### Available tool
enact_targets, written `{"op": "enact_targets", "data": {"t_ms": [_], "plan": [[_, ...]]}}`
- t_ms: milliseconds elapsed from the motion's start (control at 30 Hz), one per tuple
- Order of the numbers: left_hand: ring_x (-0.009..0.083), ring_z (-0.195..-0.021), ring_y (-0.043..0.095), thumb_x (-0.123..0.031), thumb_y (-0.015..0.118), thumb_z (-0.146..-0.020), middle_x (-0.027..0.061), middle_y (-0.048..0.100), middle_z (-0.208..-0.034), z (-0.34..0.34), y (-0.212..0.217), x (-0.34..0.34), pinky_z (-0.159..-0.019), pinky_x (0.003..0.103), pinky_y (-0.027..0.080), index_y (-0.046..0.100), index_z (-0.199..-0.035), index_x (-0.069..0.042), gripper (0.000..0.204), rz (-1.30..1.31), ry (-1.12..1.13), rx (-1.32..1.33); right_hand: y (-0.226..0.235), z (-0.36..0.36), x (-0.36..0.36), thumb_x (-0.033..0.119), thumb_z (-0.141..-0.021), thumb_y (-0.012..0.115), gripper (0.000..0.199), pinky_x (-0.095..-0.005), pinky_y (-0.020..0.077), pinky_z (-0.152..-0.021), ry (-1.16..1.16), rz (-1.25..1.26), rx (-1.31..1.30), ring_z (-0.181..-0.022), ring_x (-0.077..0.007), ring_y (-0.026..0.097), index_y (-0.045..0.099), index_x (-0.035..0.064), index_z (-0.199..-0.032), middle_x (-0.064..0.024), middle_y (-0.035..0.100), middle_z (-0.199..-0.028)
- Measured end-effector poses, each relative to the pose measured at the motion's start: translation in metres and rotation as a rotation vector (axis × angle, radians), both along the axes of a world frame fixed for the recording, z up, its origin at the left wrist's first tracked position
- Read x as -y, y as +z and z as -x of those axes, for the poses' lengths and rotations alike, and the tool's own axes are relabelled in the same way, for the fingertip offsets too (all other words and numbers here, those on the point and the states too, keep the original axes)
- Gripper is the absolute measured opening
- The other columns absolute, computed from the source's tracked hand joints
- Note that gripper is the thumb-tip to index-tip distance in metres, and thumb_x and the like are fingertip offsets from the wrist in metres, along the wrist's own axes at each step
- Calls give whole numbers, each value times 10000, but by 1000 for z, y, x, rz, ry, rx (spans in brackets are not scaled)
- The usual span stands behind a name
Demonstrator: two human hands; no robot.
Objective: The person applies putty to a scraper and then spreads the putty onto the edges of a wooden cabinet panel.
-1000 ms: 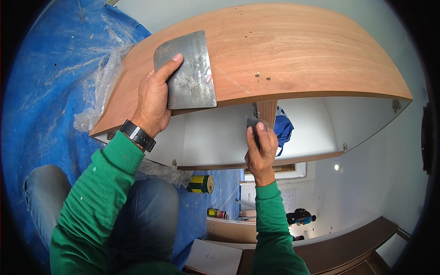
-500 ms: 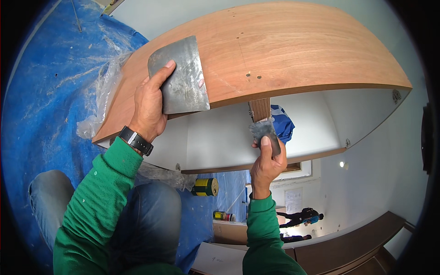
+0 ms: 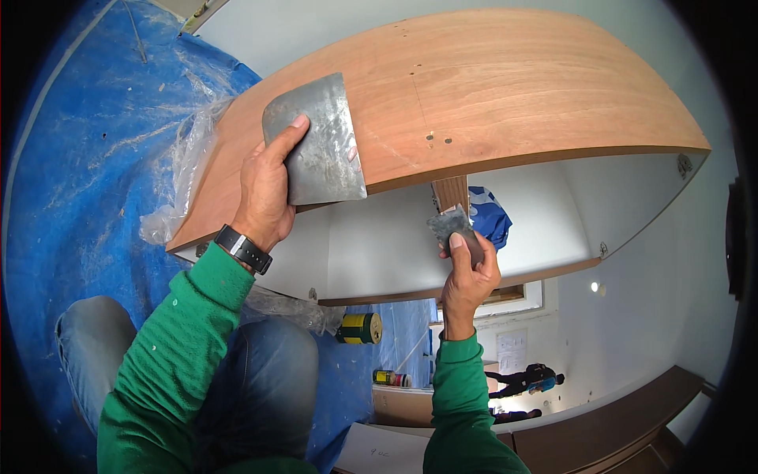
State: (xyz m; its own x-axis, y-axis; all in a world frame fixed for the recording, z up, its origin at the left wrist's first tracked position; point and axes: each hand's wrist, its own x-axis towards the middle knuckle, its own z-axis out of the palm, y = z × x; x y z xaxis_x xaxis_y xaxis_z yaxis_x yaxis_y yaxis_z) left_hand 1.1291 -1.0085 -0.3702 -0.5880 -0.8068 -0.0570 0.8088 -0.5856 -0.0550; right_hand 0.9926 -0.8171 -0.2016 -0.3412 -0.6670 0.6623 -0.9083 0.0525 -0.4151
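Note:
My left hand grips a broad grey metal putty plate, thumb across its face. The plate is smeared and scuffed, with one rounded corner, and it lies over the front part of a wooden panel. Lower and to the right, my right hand pinches a smaller dark metal putty scraper, its blade pointing up. That blade overlaps the lower end of a brown wooden upright under the panel edge; I cannot tell whether they touch. Small filled or drilled spots mark the panel.
Below the panel opens a white-lined cabinet with a blue bag inside. Blue sheeting covers the floor at left, with clear plastic along the panel's end. Paint-type cans stand beyond my knees. People are farther off.
The whole view has shifted slightly, so most things appear a little lower and to the right. The small scraper has tilted slightly; both hands keep their holds.

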Motion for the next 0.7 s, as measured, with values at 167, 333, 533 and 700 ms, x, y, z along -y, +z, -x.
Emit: {"op": "enact_targets", "data": {"t_ms": [167,333,533,700], "plan": [[181,-921,725,-294,682,-996,91,709,-1088,-5,-2,3,-819,361,619,629,-1206,-18,351,16,-20,-29,-1,-21,26,20,-944,738,223,-251,540,-679,26,-15,-103,-721,-115,659,669,-52,-1144,-81,728,-900],[186,-926,730,-297,674,-1000,98,709,-1098,1,-1,-1,-818,373,628,628,-1205,-13,353,9,24,-1,6,-3,2,38,-931,763,202,-245,527,-693,-43,-72,-275,-751,-110,660,698,-40,-1105,-73,727,-877],[179,-953,723,-284,669,-1003,98,707,-1112,-5,-1,2,-839,362,619,626,-1216,-8,351,46,-13,-16,9,-18,22,35,-921,764,171,-259,533,-708,4,-120,-371,-770,-111,664,716,-37,-1069,-81,738,-879],[186,-931,733,-278,664,-1005,103,706,-1108,3,0,-1,-813,378,635,619,-1219,-10,346,17,30,-7,11,5,-3,22,-921,753,149,-259,536,-717,-49,-97,-345,-766,-109,665,714,-31,-1055,-78,741,-881]]}}
